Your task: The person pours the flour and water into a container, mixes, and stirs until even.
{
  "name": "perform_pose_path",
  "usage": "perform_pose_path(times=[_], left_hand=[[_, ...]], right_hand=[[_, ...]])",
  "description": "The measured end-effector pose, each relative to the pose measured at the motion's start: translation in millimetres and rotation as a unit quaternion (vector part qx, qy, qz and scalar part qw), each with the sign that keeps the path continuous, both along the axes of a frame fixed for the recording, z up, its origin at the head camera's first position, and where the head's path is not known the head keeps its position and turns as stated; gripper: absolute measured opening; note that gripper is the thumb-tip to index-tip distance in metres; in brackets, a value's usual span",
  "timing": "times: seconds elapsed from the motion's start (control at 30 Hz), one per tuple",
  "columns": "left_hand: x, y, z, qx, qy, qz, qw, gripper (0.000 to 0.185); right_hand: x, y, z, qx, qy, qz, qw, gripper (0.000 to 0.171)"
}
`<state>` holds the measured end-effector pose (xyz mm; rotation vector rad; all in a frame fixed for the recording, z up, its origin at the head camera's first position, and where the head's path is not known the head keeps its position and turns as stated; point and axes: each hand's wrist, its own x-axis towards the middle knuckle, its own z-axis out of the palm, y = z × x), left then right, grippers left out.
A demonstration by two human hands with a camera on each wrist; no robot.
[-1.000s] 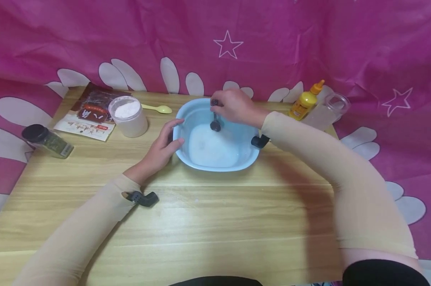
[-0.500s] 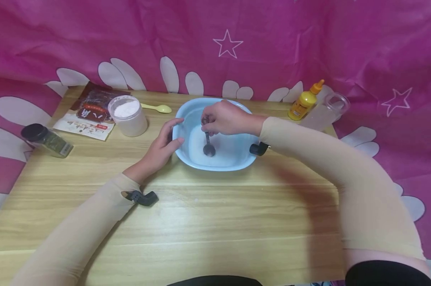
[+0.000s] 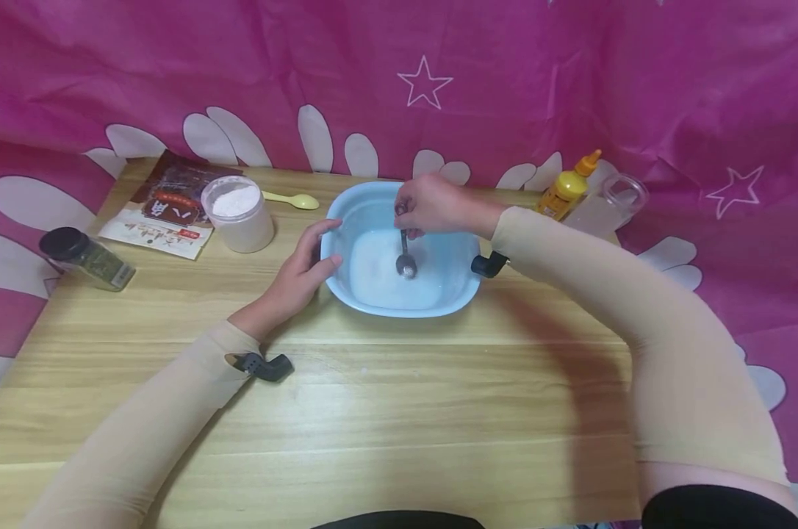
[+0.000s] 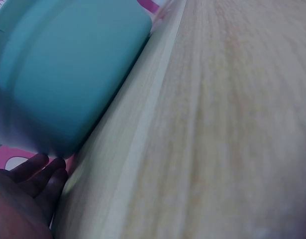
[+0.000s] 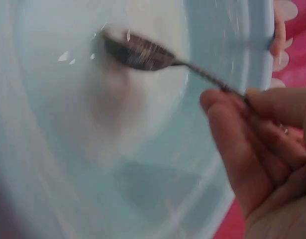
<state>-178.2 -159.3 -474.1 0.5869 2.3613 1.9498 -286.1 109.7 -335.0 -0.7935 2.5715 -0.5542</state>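
A light blue plastic basin [image 3: 399, 311] stands on the wooden table with cloudy whitish liquid in it. My left hand [image 3: 296, 268] holds the basin's left side, thumb and forefinger over the rim. In the left wrist view, its other fingers [image 4: 38, 174] lie against the outer wall. Over the basin, my right hand [image 3: 439, 206] pinches the handle of a dark metal spoon [image 3: 405, 263] between thumb and fingers. The handle looks twisted in the right wrist view, where the spoon's bowl [image 5: 138, 52] is blurred and at the liquid.
Left of the basin stand a tub of white powder [image 3: 240, 220], a yellow spoon [image 3: 300, 200], a printed packet [image 3: 161, 213] and a black-lidded jar [image 3: 88, 259]. A yellow squeeze bottle [image 3: 564, 191] and a clear container [image 3: 600, 209] are at the back right. A pink curtain [image 3: 505, 81] hangs behind.
My right hand moved the spoon toward me and left across the basin, then back right and slightly away. The left hand and the basin stayed in place.
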Motion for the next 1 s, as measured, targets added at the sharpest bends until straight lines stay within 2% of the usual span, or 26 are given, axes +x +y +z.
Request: perform_pose_path(times=[0.1,0.2,0.27,0.33,0.43,0.5,0.57,0.7,0.87,0.93,1.0], left_hand=[[-0.2,0.1,-0.7,0.004,0.0,-0.001,1.0,0.06],[0.1,0.4,-1.3,0.011,-0.002,-0.001,0.9999,0.06],[0.4,0.5,-1.5,0.011,-0.003,0.0,0.9999,0.06],[0.6,0.7,-1.3,0.009,-0.004,0.001,1.0,0.06],[0.2,0.4,-1.0,0.004,-0.005,0.001,1.0,0.06],[0.1,0.3,-0.5,0.006,-0.003,0.0,1.0,0.06],[0.0,-0.2,-0.1,0.007,-0.001,0.0,1.0,0.06],[0.5,0.0,0.0,0.012,0.001,0.0,0.9999,0.06],[-0.1,0.4,0.1,0.007,-0.002,0.001,1.0,0.06],[0.3,0.2,-0.1,0.007,-0.002,0.002,1.0,0.061],[1.0,-0.3,-0.1,0.007,0.0,0.003,1.0,0.06]], right_hand=[[3.1,-3.6,-2.5,-0.032,-0.027,0.023,0.999,0.013],[3.6,-6.4,-2.4,-0.04,0.007,0.017,0.999,0.015],[2.7,-5.3,-0.2,-0.023,0.035,0.003,0.999,0.015],[1.5,-2.4,2.9,0.004,0.036,-0.002,0.999,0.014],[2.2,-0.7,4.3,0.012,-0.022,0.011,1.0,0.011],[4.8,-4.1,2.3,-0.006,-0.068,0.022,0.997,0.01],[7.2,-10.2,-0.7,-0.033,-0.089,0.03,0.995,0.01],[4.0,-19.3,-3.2,-0.056,-0.043,0.019,0.997,0.013],[-4.9,-12.2,-0.8,-0.018,0.027,-0.044,0.998,0.015],[-5.3,-9.2,1.1,-0.001,0.022,-0.05,0.999,0.013],[-3.1,-8.5,2.0,-0.002,-0.006,-0.034,0.999,0.01]])
